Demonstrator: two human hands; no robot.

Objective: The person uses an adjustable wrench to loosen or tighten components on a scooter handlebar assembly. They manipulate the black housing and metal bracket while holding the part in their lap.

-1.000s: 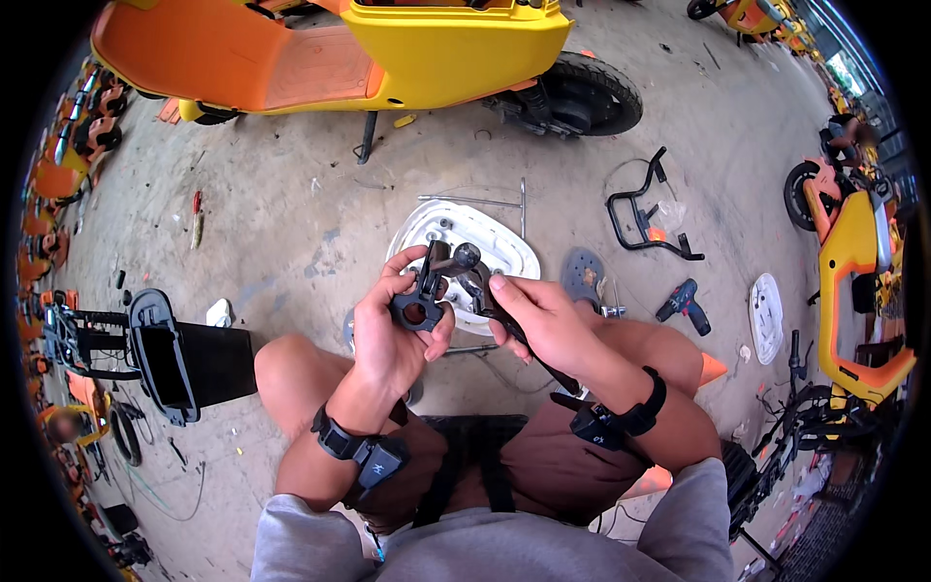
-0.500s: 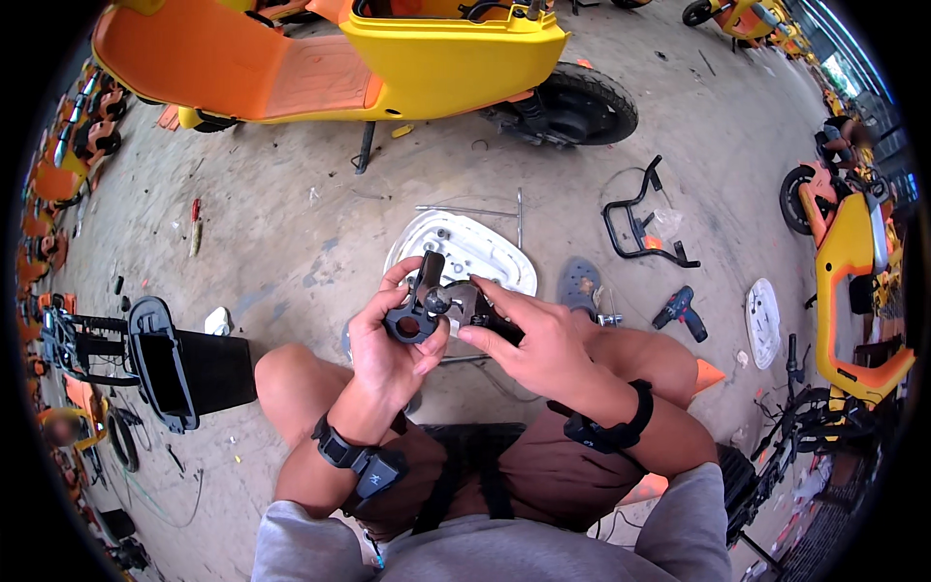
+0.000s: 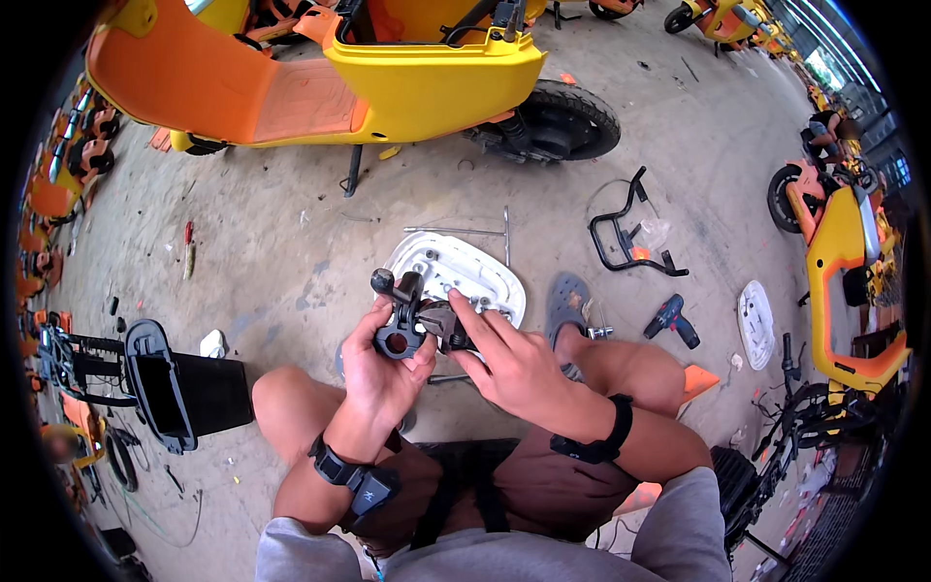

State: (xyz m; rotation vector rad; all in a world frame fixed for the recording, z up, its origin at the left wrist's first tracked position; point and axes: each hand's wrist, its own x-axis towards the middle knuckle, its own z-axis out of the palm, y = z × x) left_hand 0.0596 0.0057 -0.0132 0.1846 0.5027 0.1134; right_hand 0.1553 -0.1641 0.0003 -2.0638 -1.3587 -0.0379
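Note:
In front of my lap, my left hand grips a black ring-shaped clamp with a round hole. A short arm ending in a dark ball sticks out of it toward the upper left. My right hand is closed around a dark, jaw-like part pressed against the clamp's right side. Its far end is covered by my fingers, so its kind cannot be made out. Beneath both hands, a white plastic cover lies like a tray on the floor, with small metal pieces in it.
A yellow and orange scooter stands ahead. To the right lie a black tubular frame, a cordless drill and a white panel. A black bin-like box is at left. A T-shaped metal rod lies beyond the cover.
The clamp has been turned in my left hand, so a ball end now points to the upper left. My right fingers have straightened somewhat over the dark part. The view has shifted slightly.

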